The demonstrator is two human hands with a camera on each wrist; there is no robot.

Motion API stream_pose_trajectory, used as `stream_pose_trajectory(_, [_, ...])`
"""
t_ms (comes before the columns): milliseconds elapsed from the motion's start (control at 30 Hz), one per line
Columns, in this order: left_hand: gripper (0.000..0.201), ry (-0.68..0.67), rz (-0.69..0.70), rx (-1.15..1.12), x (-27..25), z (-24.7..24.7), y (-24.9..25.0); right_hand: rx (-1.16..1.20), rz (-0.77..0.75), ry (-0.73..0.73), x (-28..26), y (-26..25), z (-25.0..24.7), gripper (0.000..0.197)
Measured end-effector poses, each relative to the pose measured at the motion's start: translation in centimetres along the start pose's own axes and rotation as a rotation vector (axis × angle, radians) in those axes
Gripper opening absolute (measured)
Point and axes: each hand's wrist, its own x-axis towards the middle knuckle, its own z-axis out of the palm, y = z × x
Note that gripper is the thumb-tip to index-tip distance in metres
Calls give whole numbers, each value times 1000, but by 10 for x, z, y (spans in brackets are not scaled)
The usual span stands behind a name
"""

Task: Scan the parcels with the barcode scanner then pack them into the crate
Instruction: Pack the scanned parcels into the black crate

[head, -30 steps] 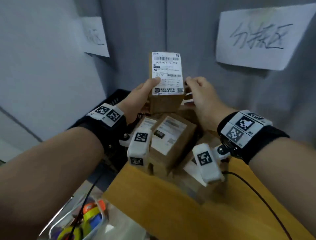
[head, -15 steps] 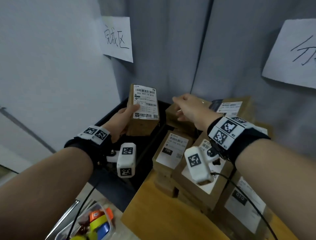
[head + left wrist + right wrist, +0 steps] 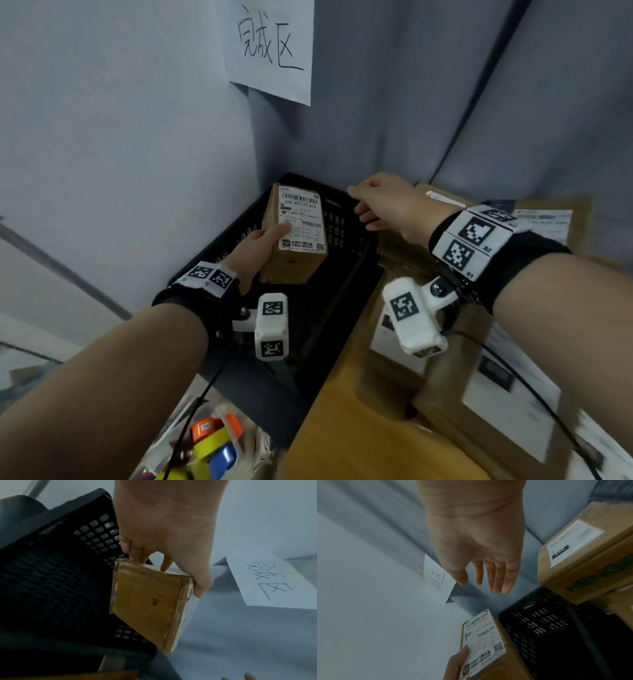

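My left hand [image 3: 257, 245] grips a small brown cardboard parcel [image 3: 296, 236] with a white barcode label facing up, thumb on the label, fingers under it. The parcel [image 3: 147, 604] hangs over the black perforated crate [image 3: 346, 291], which stands in the corner by the wall. The left hand [image 3: 164, 536] pinches the parcel's top edge in the left wrist view. My right hand [image 3: 380, 204] hovers empty over the crate's right rim, fingers straight and relaxed. From the right wrist, the right hand [image 3: 481, 555] shows an open palm above the parcel [image 3: 484, 646] and the crate [image 3: 556, 635]. No scanner is in view.
Several more labelled cardboard parcels [image 3: 507, 394] are stacked on the wooden table [image 3: 349, 435] right of the crate. A handwritten paper sign [image 3: 270, 48] hangs on the grey wall above the crate. A clear bin with coloured tape rolls [image 3: 209, 442] sits below at the left.
My left hand has carried the parcel left and down from in front of the wall to over the crate. My right hand let go of it and trails to its right.
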Motion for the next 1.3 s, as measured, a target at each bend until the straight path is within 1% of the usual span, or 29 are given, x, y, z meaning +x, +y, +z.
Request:
stream_pose_trajectory(100, [57, -8, -37, 57, 42, -33, 6, -24, 17, 18, 37, -16, 27, 16])
stream_pose_trajectory(233, [43, -109, -133, 119, 97, -74, 8, -49, 72, 44, 93, -27, 71, 15])
stream_pose_trajectory(300, [44, -138, -182, 152, 121, -87, 2, -56, 113, 76, 119, -20, 91, 16])
stream_pose_trajectory(367, [43, -169, -219, 190, 142, -91, -5, -26, 191, 96, 146, 2, 110, 20])
stream_pose_trajectory(433, [47, -209, -248, 204, 168, -91, -20, 53, 330, 80, 165, 36, 131, 17])
stream_pose_trajectory(500, [45, -234, -281, 194, 193, -88, -36, 182, 499, 6, 178, 72, 156, 19])
stream_pose_trajectory(567, [38, -266, -310, 183, 215, -81, -53, 301, 611, -98, 191, 108, 182, 30])
stream_pose_trajectory(633, [34, -296, -360, 209, 236, -72, -67, 446, 650, -149, 208, 140, 205, 35])
stream_pose_trajectory(700, [29, -304, -374, 271, 258, -65, -76, 578, 631, -95, 226, 167, 221, 42])
stream_pose_trajectory(767, [31, -314, -350, 285, 286, -62, -88, 638, 583, 1, 246, 186, 232, 44])
stream_pose_trajectory(800, [33, -297, -324, 284, 301, -60, -94, 631, 556, 49, 257, 193, 236, 42])
stream_pose_trajectory(867, [34, -205, -233, 308, 329, -58, -105, 578, 502, 121, 280, 207, 244, 36])
stream_pose_trajectory(900, [36, -159, -173, 334, 344, -57, -113, 559, 477, 129, 290, 213, 248, 38])
stream_pose_trajectory(1000, [40, -56, -21, 532, 377, -53, -134, 472, 410, 87, 316, 230, 262, 52])
stream_pose_trajectory(1067, [38, 9, 55, 563, 384, -49, -138, 471, 376, 56, 329, 244, 268, 62])
stream_pose_trajectory(1133, [41, 56, 113, 598, 385, -43, -138, 472, 370, 23, 336, 250, 267, 62])
stream_pose_trajectory(1200, [46, 63, 144, 647, 384, -41, -136, 403, 368, -3, 338, 250, 264, 59])
stream_pose_trajectory(1300, [52, 47, 97, 713, 376, -47, -130, 125, 390, 33, 329, 240, 253, 53])
